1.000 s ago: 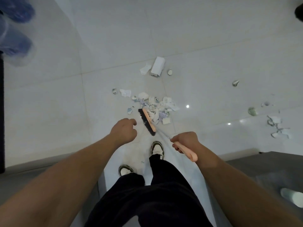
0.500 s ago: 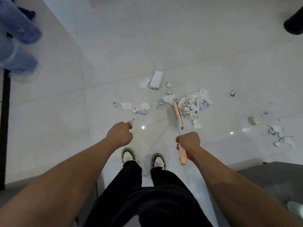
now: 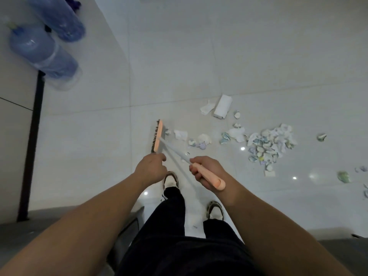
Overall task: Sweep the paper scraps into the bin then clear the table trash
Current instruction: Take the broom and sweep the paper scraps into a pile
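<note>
Pale glossy floor tiles [image 3: 179, 66] fill the view, seen from above by a person standing in black trousers and two patterned shoes. Right hand [image 3: 207, 172]: its fingers [image 3: 196, 168] are curled round the peach grip of one broom [image 3: 173, 148], the grip's end sticking out past the wrist. Left hand [image 3: 152, 169]: its fingers are loosely curled with the forefinger tip out toward the broom's shaft; whether it touches the shaft cannot be told, and it holds nothing.

From the right hand the pale shaft runs up and left to the broom head [image 3: 157, 136], whose dark bristles rest on the floor to the left of the litter. Just right of the head lies a short trail of paper scraps [image 3: 200, 139], about five crumpled bits. Further right sits one large heap [image 3: 268, 145] of crumpled pieces. Above them lies one folded white packet [image 3: 223, 106] with a torn white piece beside it. A few stray scraps lie at the right edge. Two blue water jugs [image 3: 42, 50] stand at the upper left.
</note>
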A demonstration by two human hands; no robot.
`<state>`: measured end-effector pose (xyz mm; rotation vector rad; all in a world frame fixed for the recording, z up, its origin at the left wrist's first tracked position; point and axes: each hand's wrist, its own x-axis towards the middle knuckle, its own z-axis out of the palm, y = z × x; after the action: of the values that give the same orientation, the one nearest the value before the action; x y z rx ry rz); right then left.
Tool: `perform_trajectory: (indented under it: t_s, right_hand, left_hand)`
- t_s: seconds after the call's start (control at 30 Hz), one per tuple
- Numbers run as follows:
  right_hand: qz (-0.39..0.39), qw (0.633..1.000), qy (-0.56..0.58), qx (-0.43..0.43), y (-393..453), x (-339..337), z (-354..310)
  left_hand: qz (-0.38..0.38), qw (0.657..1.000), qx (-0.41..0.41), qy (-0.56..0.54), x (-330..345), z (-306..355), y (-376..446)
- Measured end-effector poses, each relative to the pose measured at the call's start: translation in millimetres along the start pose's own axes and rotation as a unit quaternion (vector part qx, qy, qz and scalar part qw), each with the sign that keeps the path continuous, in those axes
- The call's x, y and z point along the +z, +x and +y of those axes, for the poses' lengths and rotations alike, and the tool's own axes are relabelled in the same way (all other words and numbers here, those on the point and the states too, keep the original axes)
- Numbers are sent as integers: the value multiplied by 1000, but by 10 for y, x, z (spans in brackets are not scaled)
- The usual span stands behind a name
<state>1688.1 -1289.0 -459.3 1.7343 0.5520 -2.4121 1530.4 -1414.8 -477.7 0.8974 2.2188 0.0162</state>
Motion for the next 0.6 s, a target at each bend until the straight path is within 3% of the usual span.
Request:
perform_trajectory:
  t_s: [0.1,0.17,0.33,0.6]
  right_hand:
    - [-3,999,21,47,273,261,-42]
    - [38,997,1,65,325,269,-57]
    - [235,970,-64,-7,167,3,-26]
    - [346,928,-99,-94,138,-65,-174]
  left_hand:
    - [-14,1000,-4,-1,-184,-348,235]
    - [-31,1000,-6,4,-268,-508,385]
    - [-65,998,15,7,-406,-467,748]
    - [-77,993,83,13,-624,-75,1126]
